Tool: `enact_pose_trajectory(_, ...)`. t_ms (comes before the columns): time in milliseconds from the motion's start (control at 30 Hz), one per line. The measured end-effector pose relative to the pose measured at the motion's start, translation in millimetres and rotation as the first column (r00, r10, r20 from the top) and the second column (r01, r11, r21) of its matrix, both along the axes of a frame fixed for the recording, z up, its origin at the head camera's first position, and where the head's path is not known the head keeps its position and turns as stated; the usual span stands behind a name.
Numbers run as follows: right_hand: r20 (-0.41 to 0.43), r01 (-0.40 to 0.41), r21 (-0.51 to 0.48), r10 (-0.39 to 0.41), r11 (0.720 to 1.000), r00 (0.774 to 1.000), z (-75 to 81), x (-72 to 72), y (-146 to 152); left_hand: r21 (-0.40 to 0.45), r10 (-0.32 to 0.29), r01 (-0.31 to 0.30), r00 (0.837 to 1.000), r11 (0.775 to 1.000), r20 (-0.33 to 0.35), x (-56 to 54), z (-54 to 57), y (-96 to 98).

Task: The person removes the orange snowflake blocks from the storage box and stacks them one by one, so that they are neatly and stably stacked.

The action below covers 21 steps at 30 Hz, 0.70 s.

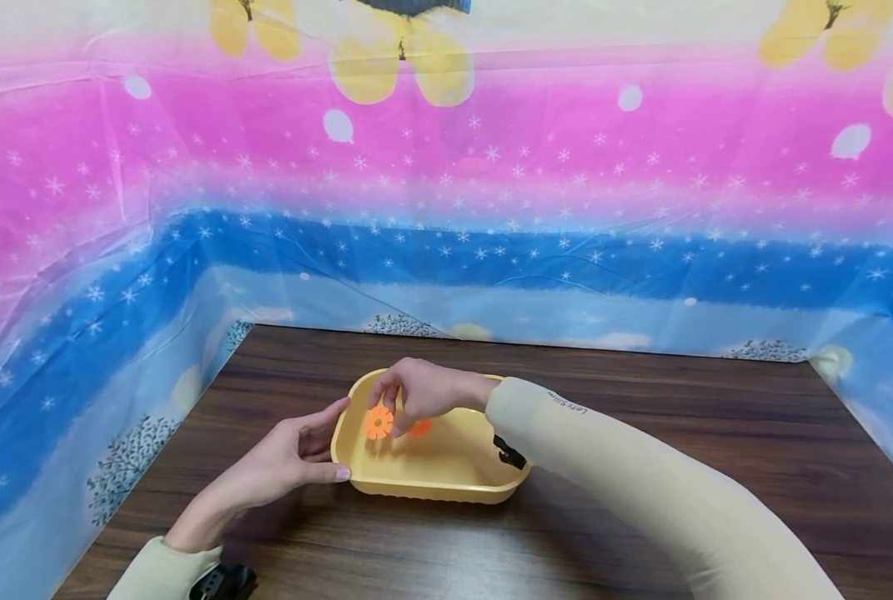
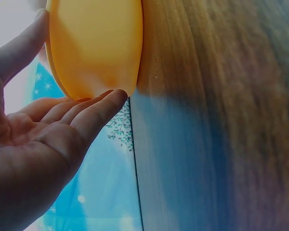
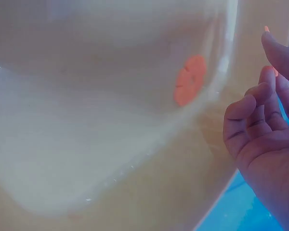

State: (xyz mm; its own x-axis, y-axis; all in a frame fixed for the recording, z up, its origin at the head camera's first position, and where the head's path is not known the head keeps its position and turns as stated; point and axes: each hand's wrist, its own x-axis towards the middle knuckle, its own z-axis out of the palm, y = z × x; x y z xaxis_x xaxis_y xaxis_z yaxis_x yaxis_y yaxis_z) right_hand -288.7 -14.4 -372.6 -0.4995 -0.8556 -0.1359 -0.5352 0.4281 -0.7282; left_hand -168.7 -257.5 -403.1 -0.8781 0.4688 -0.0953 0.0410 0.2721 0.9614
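Note:
A yellow plastic basin [image 1: 446, 462] stands on the table, and my left hand [image 1: 284, 454] grips its left end. The left wrist view shows the thumb on one side of the basin [image 2: 98, 43] and the fingers on the other. Over the basin's left part, my right hand [image 1: 429, 390] pinches an orange flower-shaped disc [image 1: 378, 430] between thumb and fingers, mostly hidden by the fingers in the right wrist view. A second orange disc [image 1: 419, 427] lies inside the basin, partly behind the right hand; the right wrist view shows this notched disc [image 3: 184, 83] near the inner wall.
The dark wood table [image 1: 641, 417] extends around the basin. Behind it and along the left hangs a pink and blue patterned cloth [image 1: 446, 192], meeting the table's back edge. My right forearm in a cream sleeve [image 1: 641, 458] crosses above the basin's right side.

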Motion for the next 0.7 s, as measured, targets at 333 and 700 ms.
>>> enact_pose_trajectory(333,0.000,0.064,-0.111,-0.064,0.992,0.998,20.4,12.5,14,-0.005,-0.004,0.004,1.000,1.000,-0.009,-1.0,-0.6,0.4)
enact_pose_trajectory(700,0.055,0.227,-0.158,-0.221,0.961,0.974,29.0,33.3,53,-0.010,0.000,0.000,1.000,1.000,-0.013,-0.2,0.8,1.1)
